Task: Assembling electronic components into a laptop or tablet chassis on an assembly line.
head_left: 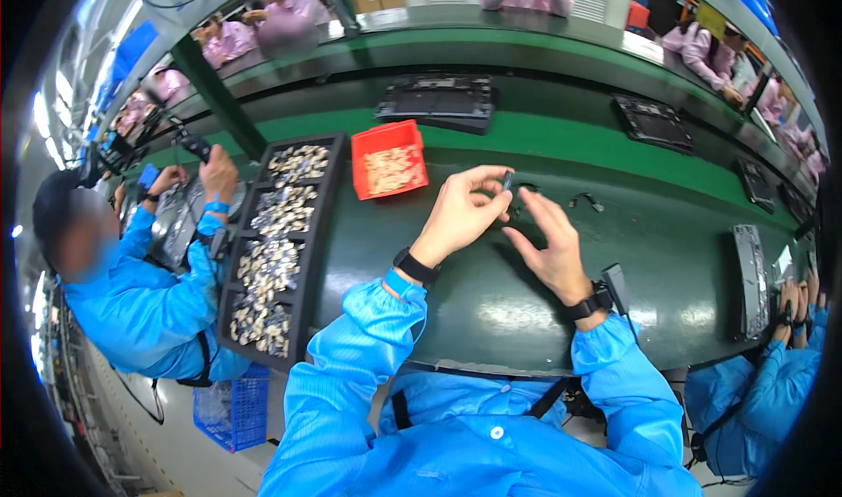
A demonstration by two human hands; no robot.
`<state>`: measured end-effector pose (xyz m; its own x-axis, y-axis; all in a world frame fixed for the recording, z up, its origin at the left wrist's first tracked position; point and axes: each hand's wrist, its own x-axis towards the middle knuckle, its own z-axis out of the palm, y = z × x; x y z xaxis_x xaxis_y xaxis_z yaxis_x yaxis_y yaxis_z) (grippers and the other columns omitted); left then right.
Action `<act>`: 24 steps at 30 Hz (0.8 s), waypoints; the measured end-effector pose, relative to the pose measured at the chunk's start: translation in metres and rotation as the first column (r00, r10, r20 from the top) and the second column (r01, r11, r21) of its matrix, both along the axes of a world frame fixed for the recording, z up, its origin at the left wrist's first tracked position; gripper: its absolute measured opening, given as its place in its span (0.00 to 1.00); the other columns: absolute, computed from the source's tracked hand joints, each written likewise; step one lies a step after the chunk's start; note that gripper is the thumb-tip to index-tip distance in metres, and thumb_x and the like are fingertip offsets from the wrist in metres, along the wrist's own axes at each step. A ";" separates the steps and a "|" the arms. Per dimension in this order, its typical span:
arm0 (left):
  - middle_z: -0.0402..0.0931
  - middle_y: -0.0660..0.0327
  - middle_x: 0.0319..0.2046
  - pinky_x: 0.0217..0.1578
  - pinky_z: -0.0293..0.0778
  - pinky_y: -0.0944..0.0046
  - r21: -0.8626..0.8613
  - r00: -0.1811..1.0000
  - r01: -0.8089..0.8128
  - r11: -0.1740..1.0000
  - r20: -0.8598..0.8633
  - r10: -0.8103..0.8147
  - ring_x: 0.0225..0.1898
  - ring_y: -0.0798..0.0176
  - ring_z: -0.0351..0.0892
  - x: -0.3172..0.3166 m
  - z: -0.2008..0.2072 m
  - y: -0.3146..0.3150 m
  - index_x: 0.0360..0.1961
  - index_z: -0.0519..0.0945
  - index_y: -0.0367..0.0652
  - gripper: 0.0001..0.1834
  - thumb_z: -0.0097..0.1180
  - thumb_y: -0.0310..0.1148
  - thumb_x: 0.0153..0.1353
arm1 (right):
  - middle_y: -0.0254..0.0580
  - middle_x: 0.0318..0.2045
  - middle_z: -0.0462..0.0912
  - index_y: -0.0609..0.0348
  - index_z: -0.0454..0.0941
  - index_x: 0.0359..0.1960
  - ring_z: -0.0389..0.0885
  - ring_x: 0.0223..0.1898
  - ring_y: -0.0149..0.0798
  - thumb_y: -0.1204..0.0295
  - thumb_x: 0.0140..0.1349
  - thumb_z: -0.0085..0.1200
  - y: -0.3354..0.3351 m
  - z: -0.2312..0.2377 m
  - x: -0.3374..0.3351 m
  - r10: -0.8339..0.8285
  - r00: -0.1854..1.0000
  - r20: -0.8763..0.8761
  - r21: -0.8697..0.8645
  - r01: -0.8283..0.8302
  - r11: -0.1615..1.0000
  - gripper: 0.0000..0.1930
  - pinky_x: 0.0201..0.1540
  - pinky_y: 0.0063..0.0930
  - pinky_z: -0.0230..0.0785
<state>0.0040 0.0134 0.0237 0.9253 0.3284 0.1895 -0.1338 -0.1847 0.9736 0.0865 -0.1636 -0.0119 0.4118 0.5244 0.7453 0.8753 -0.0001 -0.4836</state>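
Note:
My left hand [465, 212] is raised over the green bench, thumb and fingertips pinched on a small dark part [507, 179]. The part's exact kind is too small to make out. Close by on the right, my right hand [554, 247] has its fingers apart, with nothing visibly gripped. Thin black pieces show just behind the fingertips, partly hidden by them. Farther right, a small dark cable-like piece [586, 201] lies on the bench.
Left of my hands stand a red bin [359, 171] of small pale parts and a long black compartment tray [303, 308] of small components. Black laptop-like chassis [436, 100] lie along the green line. A grey elongated unit [750, 278] is at right. Co-workers [145, 295] sit on both sides.

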 end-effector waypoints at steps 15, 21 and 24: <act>0.88 0.56 0.37 0.39 0.82 0.69 -0.040 0.986 -0.089 0.995 -0.144 0.083 0.36 0.70 0.86 -0.004 -0.013 0.011 0.58 0.80 0.33 0.22 0.68 0.32 0.67 | 0.47 0.37 0.90 0.60 0.87 0.50 0.89 0.36 0.38 0.79 0.66 0.61 -0.004 -0.008 0.010 0.067 0.937 -0.342 -0.003 -0.073 0.997 0.12 0.38 0.28 0.80; 0.88 0.57 0.36 0.39 0.81 0.70 0.211 0.964 -0.252 0.945 -0.031 0.264 0.36 0.71 0.86 -0.005 -0.013 0.007 0.55 0.83 0.37 0.18 0.68 0.32 0.66 | 0.40 0.39 0.91 0.64 0.84 0.54 0.87 0.39 0.27 0.72 0.72 0.59 -0.004 -0.019 0.015 0.155 0.732 -0.664 0.062 -0.153 0.986 0.13 0.39 0.20 0.76; 0.88 0.58 0.36 0.38 0.81 0.71 0.194 0.974 -0.227 0.954 0.061 0.219 0.35 0.73 0.85 -0.005 -0.006 -0.006 0.51 0.86 0.37 0.15 0.69 0.30 0.65 | 0.40 0.42 0.91 0.62 0.82 0.59 0.85 0.39 0.25 0.68 0.74 0.58 -0.006 -0.015 0.016 0.209 0.498 -0.841 0.129 -0.191 0.973 0.17 0.37 0.18 0.74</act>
